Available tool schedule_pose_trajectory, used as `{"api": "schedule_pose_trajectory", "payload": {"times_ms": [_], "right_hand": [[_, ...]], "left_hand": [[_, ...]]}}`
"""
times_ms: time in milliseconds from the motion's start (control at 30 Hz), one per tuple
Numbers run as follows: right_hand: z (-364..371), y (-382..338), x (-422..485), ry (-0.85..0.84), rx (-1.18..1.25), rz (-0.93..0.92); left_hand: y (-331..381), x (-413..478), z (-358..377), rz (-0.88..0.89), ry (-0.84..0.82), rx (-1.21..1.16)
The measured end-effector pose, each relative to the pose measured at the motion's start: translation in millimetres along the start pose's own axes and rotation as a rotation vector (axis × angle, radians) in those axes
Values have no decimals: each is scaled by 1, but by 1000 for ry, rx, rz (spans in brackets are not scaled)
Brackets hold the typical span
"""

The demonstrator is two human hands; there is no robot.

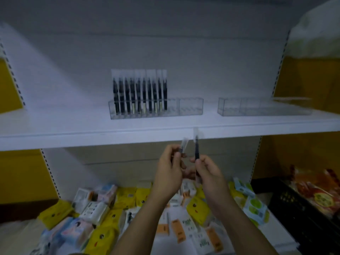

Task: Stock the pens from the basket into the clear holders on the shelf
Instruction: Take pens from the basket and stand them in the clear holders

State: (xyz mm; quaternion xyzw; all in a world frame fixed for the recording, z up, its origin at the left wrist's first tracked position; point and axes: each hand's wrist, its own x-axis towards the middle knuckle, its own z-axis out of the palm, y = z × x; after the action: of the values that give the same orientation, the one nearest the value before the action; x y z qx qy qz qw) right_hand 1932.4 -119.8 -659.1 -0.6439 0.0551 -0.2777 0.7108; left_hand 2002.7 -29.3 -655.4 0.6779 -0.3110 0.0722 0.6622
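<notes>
Left hand [169, 169]: our fingers curl round a sleeved pen [184, 146], below the shelf's [73, 129] front edge.
Right hand [208, 174]: we pinch a second pen [196, 150] upright — beside the first.
Holder [191, 107]: mid-shelf — pens [139, 96] standing in it.

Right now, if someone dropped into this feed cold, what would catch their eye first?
Probably the row of black pens standing in the left clear holder on the white shelf, while the right clear holder beside it looks unfilled. Next, just under the shelf's front edge, the left hand pinches one sleeved pen and the right hand grips a second pen upright. Bright yellow packets litter the space below.
</notes>
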Motion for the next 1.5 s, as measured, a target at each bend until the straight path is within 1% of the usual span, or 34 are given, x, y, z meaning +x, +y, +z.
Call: {"api": "schedule_pose_trajectory", "payload": {"times_ms": [133, 267, 367, 467, 567, 667, 800, 900, 967, 1067, 1167, 1333, 1500], "right_hand": [[5, -35, 25, -63, -1, -51], [14, -66, 43, -70, -87, -126], [23, -79, 56, -51, -171, -197], [32, -91, 71, -51, -188, -253], [39, -104, 87, -49, -152, -267], [41, -113, 104, -37, -124, -247], [41, -122, 130, 13, -221, -323], [43, -128, 151, 63, -312, -358], [45, -133, 163, 76, -385, -416], [45, -141, 174, 24, -468, -520], [47, -147, 188, -14, -556, -589], [59, -147, 210, 3, -523, -611], [67, -140, 227, 18, -523, -619]], "left_hand": [[28, 24, -10, 5, 58, -27], [66, 42, -21, 135, 77, 12], [87, 63, -28, 184, 54, 16], [102, 83, -31, 183, 20, -16], [112, 102, -37, 124, 27, -60], [117, 124, -46, 132, 74, 16], [121, 148, -52, 159, 164, 100], [122, 166, -52, 152, 133, 124], [123, 176, -53, 193, 109, 191], [124, 187, -57, 288, 111, 246], [123, 197, -61, 332, 122, 318], [121, 213, -70, 365, 134, 387], [116, 225, -73, 337, 110, 454]]}}
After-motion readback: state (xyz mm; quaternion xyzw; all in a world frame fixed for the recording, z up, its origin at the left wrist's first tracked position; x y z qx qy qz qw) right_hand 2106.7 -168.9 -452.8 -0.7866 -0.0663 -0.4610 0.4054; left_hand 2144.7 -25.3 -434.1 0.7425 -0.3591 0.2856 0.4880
